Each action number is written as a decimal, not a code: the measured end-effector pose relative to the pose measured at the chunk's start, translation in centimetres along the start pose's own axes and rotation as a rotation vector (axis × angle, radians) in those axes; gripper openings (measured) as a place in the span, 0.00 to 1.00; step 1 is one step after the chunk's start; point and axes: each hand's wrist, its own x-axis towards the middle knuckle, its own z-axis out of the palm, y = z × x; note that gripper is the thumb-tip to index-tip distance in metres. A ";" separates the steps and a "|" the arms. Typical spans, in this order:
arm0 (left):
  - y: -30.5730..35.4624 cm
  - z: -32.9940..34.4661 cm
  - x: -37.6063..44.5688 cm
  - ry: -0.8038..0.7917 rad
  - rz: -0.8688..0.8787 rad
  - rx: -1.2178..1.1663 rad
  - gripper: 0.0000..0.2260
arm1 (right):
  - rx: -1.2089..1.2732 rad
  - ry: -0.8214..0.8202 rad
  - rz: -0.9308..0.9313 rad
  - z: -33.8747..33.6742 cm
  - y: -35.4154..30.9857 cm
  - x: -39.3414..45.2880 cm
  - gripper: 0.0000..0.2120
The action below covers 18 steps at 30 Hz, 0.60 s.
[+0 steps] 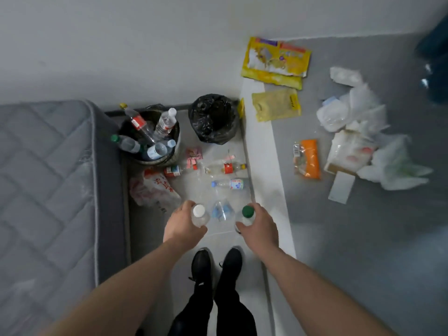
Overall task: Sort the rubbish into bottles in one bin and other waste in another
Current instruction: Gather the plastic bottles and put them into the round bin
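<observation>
Both arms stretched forward and down, left hand [185, 224] gripping white-capped bottle [200, 215], right hand [260, 225] gripping green-capped bottle [247, 215], bottle-filled bin [150, 139] and black-lined bin [213, 118] ahead, crushed bottle [221, 210] on floor between hands

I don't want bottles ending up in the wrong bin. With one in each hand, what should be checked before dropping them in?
1. Left hand grips the white-capped bottle: ok.
2. Right hand grips the green-capped bottle: ok.
3. Bottle bin identified, beside the mattress: ok.
4. Room left in it: not ok, bottles already poke above the rim.
5. Black-lined bin free of bottles: cannot tell.
6. Both caps on: ok.
</observation>
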 end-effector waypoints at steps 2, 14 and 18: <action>0.9 -2.4 -4.1 0.022 0.014 -0.005 0.23 | 0.019 0.020 0.001 -2.2 -1.2 -4.1 0.24; 2.1 -8.3 -20.2 0.201 0.068 -0.101 0.31 | 0.012 0.022 -0.105 -8.2 -3.0 -20.0 0.19; 2.0 -9.0 -23.0 0.280 0.072 -0.065 0.26 | -0.070 0.035 -0.207 -8.9 -3.9 -21.4 0.18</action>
